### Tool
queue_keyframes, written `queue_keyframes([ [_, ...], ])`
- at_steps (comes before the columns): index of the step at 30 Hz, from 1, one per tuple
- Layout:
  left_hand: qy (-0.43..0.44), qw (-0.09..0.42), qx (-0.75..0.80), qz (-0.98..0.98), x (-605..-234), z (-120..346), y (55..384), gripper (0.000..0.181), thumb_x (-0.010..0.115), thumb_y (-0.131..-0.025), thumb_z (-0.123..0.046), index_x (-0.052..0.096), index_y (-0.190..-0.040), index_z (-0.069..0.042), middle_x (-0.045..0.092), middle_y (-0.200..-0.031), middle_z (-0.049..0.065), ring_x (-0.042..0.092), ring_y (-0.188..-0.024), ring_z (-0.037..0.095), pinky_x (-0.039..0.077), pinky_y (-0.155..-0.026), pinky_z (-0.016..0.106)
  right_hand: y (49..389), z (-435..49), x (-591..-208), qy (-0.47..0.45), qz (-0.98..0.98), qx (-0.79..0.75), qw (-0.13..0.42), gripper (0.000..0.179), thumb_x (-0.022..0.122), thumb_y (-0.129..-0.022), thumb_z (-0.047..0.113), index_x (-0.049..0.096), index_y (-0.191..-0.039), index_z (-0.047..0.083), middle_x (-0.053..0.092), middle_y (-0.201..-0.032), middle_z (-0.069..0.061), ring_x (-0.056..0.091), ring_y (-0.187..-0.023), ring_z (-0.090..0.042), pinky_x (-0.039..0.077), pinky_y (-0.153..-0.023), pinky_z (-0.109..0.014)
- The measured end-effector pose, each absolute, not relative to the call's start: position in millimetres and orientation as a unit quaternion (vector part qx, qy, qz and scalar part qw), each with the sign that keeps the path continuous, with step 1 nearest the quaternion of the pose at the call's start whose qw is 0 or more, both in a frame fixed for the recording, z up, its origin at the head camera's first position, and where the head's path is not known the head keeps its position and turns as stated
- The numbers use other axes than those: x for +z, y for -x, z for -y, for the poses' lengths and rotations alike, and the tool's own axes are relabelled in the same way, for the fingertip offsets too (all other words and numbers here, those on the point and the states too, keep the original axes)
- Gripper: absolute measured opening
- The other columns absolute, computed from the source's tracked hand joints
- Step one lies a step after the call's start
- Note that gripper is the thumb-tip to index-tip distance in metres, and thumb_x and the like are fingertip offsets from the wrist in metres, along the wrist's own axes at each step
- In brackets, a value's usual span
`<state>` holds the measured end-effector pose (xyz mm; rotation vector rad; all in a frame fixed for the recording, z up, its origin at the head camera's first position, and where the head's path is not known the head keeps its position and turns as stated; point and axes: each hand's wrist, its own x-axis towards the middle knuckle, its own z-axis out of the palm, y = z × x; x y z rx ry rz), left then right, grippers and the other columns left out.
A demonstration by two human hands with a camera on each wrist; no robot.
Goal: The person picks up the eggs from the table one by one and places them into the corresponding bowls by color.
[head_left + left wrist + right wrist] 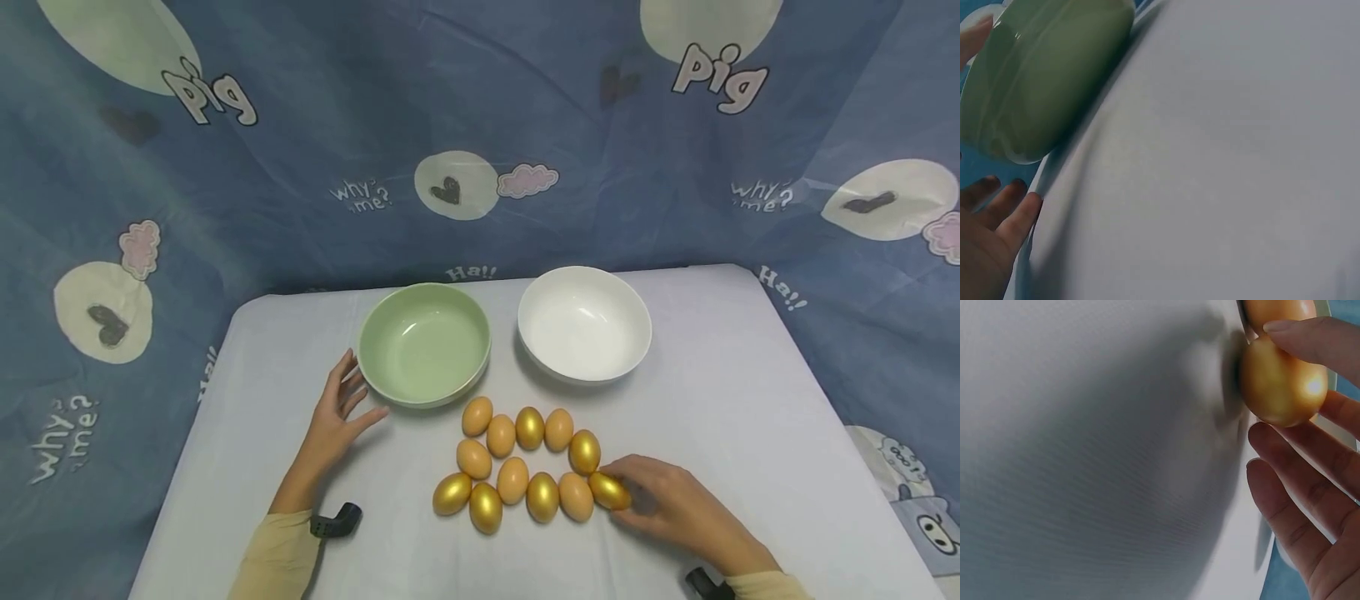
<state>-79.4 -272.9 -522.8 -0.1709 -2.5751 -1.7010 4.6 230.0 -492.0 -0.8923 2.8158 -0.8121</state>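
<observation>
On the right side of the egg cluster, a golden egg (610,492) lies between the thumb and fingers of my right hand (671,508). In the right wrist view the thumb lies against that golden egg (1282,384) near its top, with the index and middle fingers behind it; the other fingers are spread apart. My left hand (337,421) is beside the green bowl (423,392), its fingers spread at the bowl's left rim. Whether they touch the rim is hard to tell. Several brown eggs (513,481) and golden eggs (486,508) make up the cluster.
A white bowl (585,333) stands right of the green bowl, near the table's back edge. White cloth covers the table (750,400). Behind it hangs a blue printed curtain (300,167). Each wrist wears a black band (336,521).
</observation>
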Motion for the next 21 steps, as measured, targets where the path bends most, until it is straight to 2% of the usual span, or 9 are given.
queue_keyframes([
  [5,0.068,0.037,-0.578,0.812,-527,271,91,0.115,0.087,-0.080,0.000,0.013,-0.167,-0.016,0.023,-0.170,0.013,0.036,-0.150,0.044,0.043,-0.114,0.011,-5,-230,-497,0.299,-0.913,-0.275,0.024,0.050,0.090,-0.077,0.023,0.071,-0.123,0.023,0.073,-0.118,0.013,0.071,-0.106,-0.008,0.065,-0.091,-0.034],
  [7,0.068,0.038,-0.580,0.811,-527,270,94,0.117,0.088,-0.079,0.000,0.014,-0.167,-0.018,0.023,-0.171,0.011,0.037,-0.150,0.043,0.044,-0.113,0.010,-5,-231,-499,0.300,-0.911,-0.281,0.023,0.050,0.090,-0.077,0.022,0.070,-0.123,0.023,0.073,-0.118,0.013,0.071,-0.106,-0.007,0.065,-0.091,-0.033],
  [10,0.068,0.036,-0.581,0.811,-528,270,98,0.119,0.090,-0.077,-0.002,0.015,-0.167,-0.026,0.025,-0.170,0.009,0.038,-0.150,0.039,0.044,-0.114,0.011,-5,-231,-500,0.303,-0.908,-0.288,0.020,0.050,0.090,-0.077,0.020,0.070,-0.123,0.023,0.073,-0.118,0.013,0.071,-0.105,-0.006,0.065,-0.090,-0.032],
  [13,0.067,0.037,-0.580,0.811,-528,269,100,0.121,0.091,-0.076,-0.001,0.016,-0.167,-0.029,0.028,-0.169,0.009,0.040,-0.149,0.031,0.044,-0.113,0.010,-5,-231,-500,0.306,-0.905,-0.295,0.017,0.050,0.090,-0.077,0.019,0.070,-0.123,0.022,0.073,-0.118,0.013,0.070,-0.104,-0.006,0.065,-0.088,-0.030],
  [18,0.073,0.045,-0.586,0.806,-530,269,101,0.120,0.090,-0.075,0.002,0.018,-0.166,-0.027,0.031,-0.167,0.012,0.045,-0.142,0.008,0.045,-0.113,0.010,-5,-231,-500,0.305,-0.905,-0.296,0.015,0.050,0.090,-0.077,0.020,0.070,-0.123,0.023,0.073,-0.118,0.013,0.070,-0.104,-0.005,0.065,-0.089,-0.030],
  [21,0.072,0.048,-0.593,0.800,-530,268,101,0.119,0.089,-0.075,0.004,0.019,-0.166,-0.027,0.032,-0.167,0.012,0.045,-0.139,0.001,0.046,-0.113,0.011,-5,-231,-500,0.302,-0.905,-0.299,0.021,0.050,0.090,-0.078,0.021,0.069,-0.123,0.025,0.072,-0.118,0.015,0.070,-0.104,-0.005,0.065,-0.089,-0.030],
])
